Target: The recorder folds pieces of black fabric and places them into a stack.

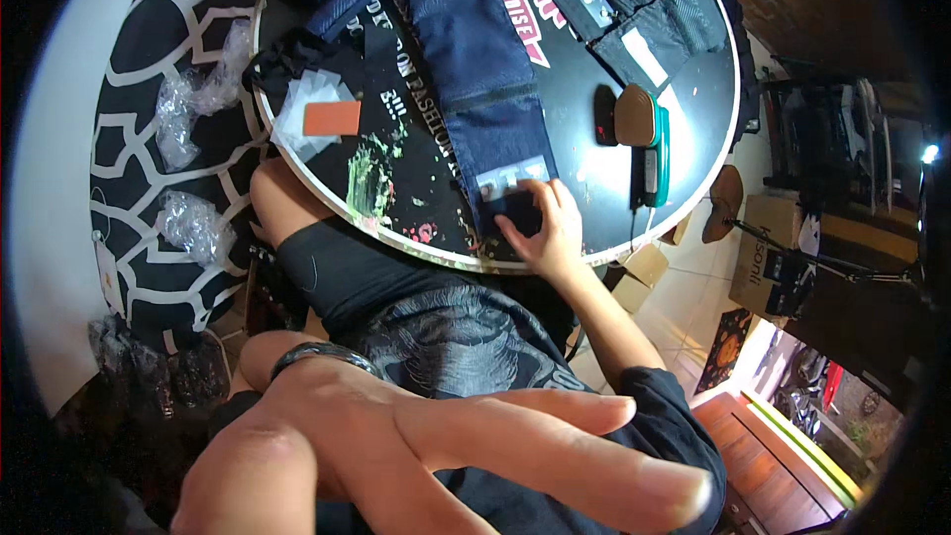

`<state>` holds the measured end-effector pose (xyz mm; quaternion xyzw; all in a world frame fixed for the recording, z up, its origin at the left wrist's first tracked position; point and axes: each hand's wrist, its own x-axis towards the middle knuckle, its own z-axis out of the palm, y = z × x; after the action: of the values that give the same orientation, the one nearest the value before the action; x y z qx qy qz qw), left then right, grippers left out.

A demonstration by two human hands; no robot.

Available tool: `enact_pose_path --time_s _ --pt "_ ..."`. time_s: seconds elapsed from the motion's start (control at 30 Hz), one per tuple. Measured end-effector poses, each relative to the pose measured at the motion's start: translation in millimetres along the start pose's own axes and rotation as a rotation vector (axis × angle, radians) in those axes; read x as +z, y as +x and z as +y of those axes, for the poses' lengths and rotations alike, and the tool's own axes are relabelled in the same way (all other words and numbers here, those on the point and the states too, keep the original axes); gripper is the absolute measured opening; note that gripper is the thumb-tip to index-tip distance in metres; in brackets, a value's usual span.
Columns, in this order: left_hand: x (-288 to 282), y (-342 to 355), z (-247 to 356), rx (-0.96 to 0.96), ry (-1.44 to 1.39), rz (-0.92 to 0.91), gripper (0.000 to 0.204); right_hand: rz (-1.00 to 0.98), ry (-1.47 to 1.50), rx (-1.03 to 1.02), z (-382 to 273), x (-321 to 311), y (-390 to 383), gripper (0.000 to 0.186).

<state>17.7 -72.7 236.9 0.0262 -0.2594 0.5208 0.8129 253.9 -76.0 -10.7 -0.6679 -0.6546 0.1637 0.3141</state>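
My left hand [416,436] is raised very large and close to the camera along the lower edge, fingers spread, holding nothing visible. My right hand [543,223] grips the lower end of a long navy fabric pouch [480,40] on the black round table [391,178], thumb and forefinger bent over it. Beside those fingers, small metal pieces on a clear strip [495,183] lie across the pouch. To the right sit a tan block [634,114], a small dark object [604,114] and a teal tool [654,168].
An orange card [332,117] rests on translucent sheets [302,89] at the left. Dark fabric pieces [654,10] occupy the back. Crumpled plastic [193,223] lies on patterned fabric left of the table; a cardboard box [753,248] stands at the right. My legs are under the table.
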Motion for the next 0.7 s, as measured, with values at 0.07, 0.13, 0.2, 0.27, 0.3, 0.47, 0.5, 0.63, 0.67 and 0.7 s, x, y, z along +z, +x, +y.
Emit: enact_pose_path --time_s 0.07,0.13,0.2,0.27,0.3,0.47,0.5,0.63,0.67,0.7 --pt "-3.3 10.5 22.8 -0.202 0.266 -0.021 0.052 -0.056 0.028 0.015 -4.4 6.8 1.3 0.053" --pt "-25.7 13.7 37.3 -0.3 0.408 -0.101 0.063 -0.047 0.091 0.0 -12.1 10.7 1.3 0.051" --pt "-63.3 16.3 62.3 -0.404 0.509 -0.057 0.053 -0.045 0.186 0.041 -19.5 8.0 -1.4 0.049" --pt "-112.2 10.5 81.6 -0.397 0.788 0.171 0.044 -0.036 0.3 0.147 -23.8 1.8 -2.6 0.044" --pt "-137.3 1.6 85.4 -0.392 1.179 0.244 0.041 0.014 0.289 0.11 -24.2 -1.2 -1.2 0.035" --pt "-216.0 -65.9 87.4 -0.355 2.464 -0.15 0.03 -0.058 0.205 -0.041 -19.1 4.8 22.3 0.024" --pt "-222.7 -74.9 89.1 -0.393 2.556 -0.223 0.032 -0.088 0.207 -0.151 -18.5 9.0 26.9 0.027" --pt "-235.6 -88.5 96.5 -0.371 2.612 -0.364 0.032 -0.175 0.135 -0.114 -19.0 19.8 34.7 0.032" --pt "-236.8 -88.7 98.0 -0.338 2.611 -0.388 0.031 -0.178 0.112 -0.103 -18.6 20.7 35.7 0.03" --pt "-237.7 -88.5 99.2 -0.332 2.61 -0.392 0.031 -0.185 0.114 -0.1 -18.0 21.4 36.6 0.03"
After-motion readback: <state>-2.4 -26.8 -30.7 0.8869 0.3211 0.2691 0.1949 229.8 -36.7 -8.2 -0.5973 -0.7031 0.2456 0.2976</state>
